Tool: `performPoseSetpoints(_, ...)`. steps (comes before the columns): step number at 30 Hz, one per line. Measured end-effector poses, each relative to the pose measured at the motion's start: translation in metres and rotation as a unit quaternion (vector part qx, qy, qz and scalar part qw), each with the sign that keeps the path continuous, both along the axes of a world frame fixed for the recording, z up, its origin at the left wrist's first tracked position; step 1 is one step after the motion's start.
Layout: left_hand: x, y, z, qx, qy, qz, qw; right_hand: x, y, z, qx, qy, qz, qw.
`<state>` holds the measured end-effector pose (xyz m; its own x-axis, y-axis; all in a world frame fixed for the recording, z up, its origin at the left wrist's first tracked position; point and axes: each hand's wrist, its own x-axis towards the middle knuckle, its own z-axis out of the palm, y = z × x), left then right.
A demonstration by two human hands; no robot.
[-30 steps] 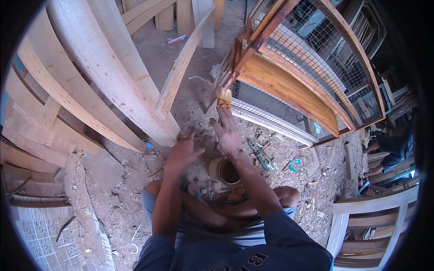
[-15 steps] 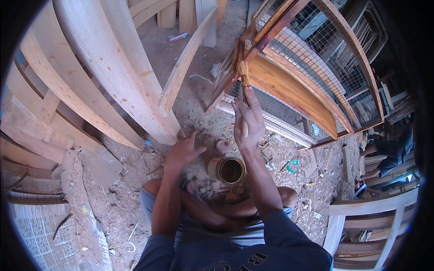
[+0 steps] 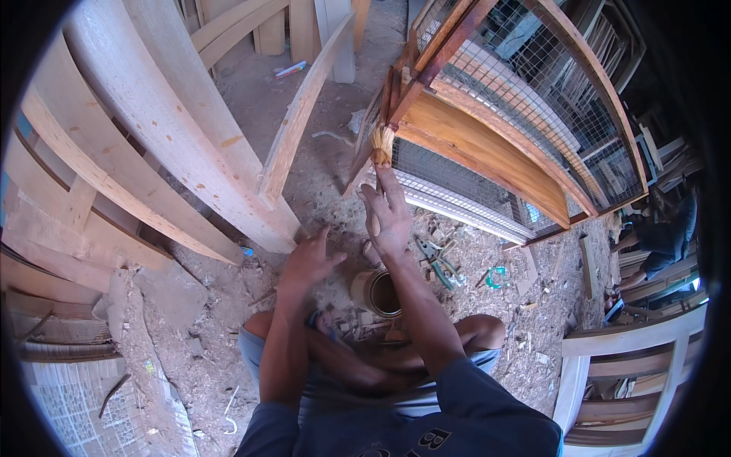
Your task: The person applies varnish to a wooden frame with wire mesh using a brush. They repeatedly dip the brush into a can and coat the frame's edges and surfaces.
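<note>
My right hand [image 3: 391,221] is closed on a brush, its pale straw-like bristles [image 3: 382,143] pointing away from me. The bristles overlap the reddish-brown end of a wooden frame with wire mesh [image 3: 487,156]; whether they touch it I cannot tell. Below my right wrist stands a round open can [image 3: 364,289], partly hidden by the forearm, with dark contents. My left hand [image 3: 306,263] is empty, fingers apart, beside the lower end of a long pale plank [image 3: 259,206].
Several pale boards [image 3: 114,152] lean on the left. A curved wooden strip [image 3: 301,107] stands beyond them. Pliers [image 3: 439,263] and a green loop [image 3: 496,279] lie on the shaving-strewn ground. Another person [image 3: 662,244] is at the far right, above a pale wooden frame [image 3: 636,343].
My right hand has carried the brush leftward, from in front of the orange-brown panel to the frame's end. The pliers show more fully now. My left hand stays almost where it was.
</note>
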<state>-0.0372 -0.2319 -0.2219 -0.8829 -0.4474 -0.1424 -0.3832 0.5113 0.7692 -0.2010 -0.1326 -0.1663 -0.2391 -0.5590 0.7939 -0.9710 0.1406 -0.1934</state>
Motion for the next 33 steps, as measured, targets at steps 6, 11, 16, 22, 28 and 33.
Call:
performPoseSetpoints(6, 0.006, 0.001, -0.004, -0.026, -0.010, 0.026, 0.999, -0.008, 0.019, -0.028, 0.005, -0.177, 0.060, 0.982)
performPoseSetpoints(11, -0.003, -0.003, -0.011, -0.002, 0.001, 0.005, 1.000, -0.013, 0.030, -0.032, 0.214, -0.085, 0.018, 0.973)
performPoseSetpoints(16, -0.005, -0.004, -0.012, -0.003, -0.012, 0.002, 1.000, -0.004, 0.014, -0.035, 0.020, -0.052, 0.008, 0.998)
performPoseSetpoints(22, -0.003, -0.005, -0.009, -0.017, -0.009, 0.004, 1.000, 0.006, 0.014, -0.057, 0.143, -0.185, 0.004, 0.972)
performPoseSetpoints(28, -0.006, -0.004, -0.014, -0.025, -0.015, -0.001, 1.000, -0.012, 0.011, -0.046, 0.154, -0.288, 0.021, 0.945)
performPoseSetpoints(33, -0.006, -0.008, -0.015, -0.013, -0.022, 0.014, 1.000, -0.015, 0.007, -0.029, 0.041, -0.231, 0.009, 0.972)
